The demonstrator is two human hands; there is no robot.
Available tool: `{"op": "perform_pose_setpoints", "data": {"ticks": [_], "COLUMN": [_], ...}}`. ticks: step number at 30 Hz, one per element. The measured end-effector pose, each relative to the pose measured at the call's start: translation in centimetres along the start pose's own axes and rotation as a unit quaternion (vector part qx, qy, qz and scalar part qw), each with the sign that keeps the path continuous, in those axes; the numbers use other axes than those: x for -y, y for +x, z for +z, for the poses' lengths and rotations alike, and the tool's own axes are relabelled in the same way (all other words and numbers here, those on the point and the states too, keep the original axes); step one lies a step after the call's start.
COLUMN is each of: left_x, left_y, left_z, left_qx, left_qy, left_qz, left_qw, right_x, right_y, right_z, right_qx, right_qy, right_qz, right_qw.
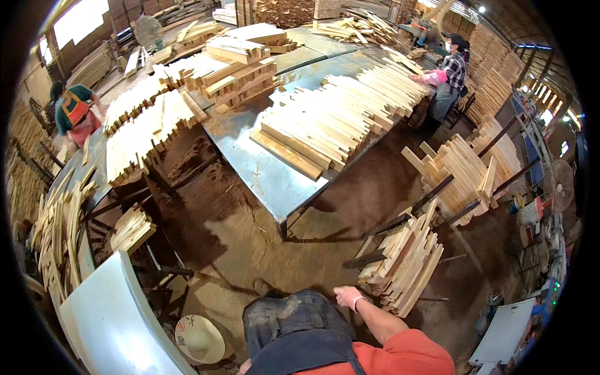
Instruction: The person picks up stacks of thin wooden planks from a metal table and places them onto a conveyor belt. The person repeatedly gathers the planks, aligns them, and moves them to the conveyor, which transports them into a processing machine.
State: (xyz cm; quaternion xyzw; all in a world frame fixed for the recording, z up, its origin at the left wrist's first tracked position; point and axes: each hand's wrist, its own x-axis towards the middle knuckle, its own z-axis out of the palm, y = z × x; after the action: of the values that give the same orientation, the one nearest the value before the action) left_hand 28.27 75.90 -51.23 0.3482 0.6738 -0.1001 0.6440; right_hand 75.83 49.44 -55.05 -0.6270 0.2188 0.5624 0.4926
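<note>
My right hand, in a pale pink glove, hangs beside my dark apron. Its fingers are curled in, and I see nothing held in them. Just right of it, a stack of light wooden strips rests on a dark metal rack; hand and stack look slightly apart. Of my left hand, only a small patch shows at the lower edge beside the apron, its fingers hidden. Ahead stands a metal table bearing a long row of wooden strips.
A pale metal panel and a straw hat are at the lower left. More strips lie on the left table. One co-worker stands at the table's far right, another at far left. Racked boards stand right.
</note>
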Motion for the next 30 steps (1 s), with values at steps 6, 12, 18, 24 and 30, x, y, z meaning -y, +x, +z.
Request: {"op": "perform_pose_setpoints", "data": {"ticks": [6,12,18,24,30], "left_x": [-11.0,-31.1,-59.3,-69.2,-71.8], "left_y": [6.3,25.1,29.0,22.4,17.6], "left_z": [0.0,0.9,13.1,36.3,56.5], "left_qx": [-0.023,-0.026,0.044,0.113,-0.172], "left_qy": [0.015,-0.045,0.114,0.1,0.362], "left_qz": [0.027,0.184,0.335,0.386,0.239], "left_qw": [0.999,0.982,0.934,0.91,0.885], "right_x": [-1.0,14.8,33.7,49.1,71.8], "right_y": [0.4,4.0,6.1,13.1,14.8], "right_z": [-0.3,1.8,3.1,-6.3,-15.7], "right_qx": [-0.157,-0.1,-0.099,-0.218,-0.37], "right_qy": [-0.217,-0.196,-0.206,-0.227,-0.278], "right_qz": [0.118,-0.029,-0.089,-0.283,-0.325], "right_qw": [0.956,0.975,0.969,0.906,0.825]}}
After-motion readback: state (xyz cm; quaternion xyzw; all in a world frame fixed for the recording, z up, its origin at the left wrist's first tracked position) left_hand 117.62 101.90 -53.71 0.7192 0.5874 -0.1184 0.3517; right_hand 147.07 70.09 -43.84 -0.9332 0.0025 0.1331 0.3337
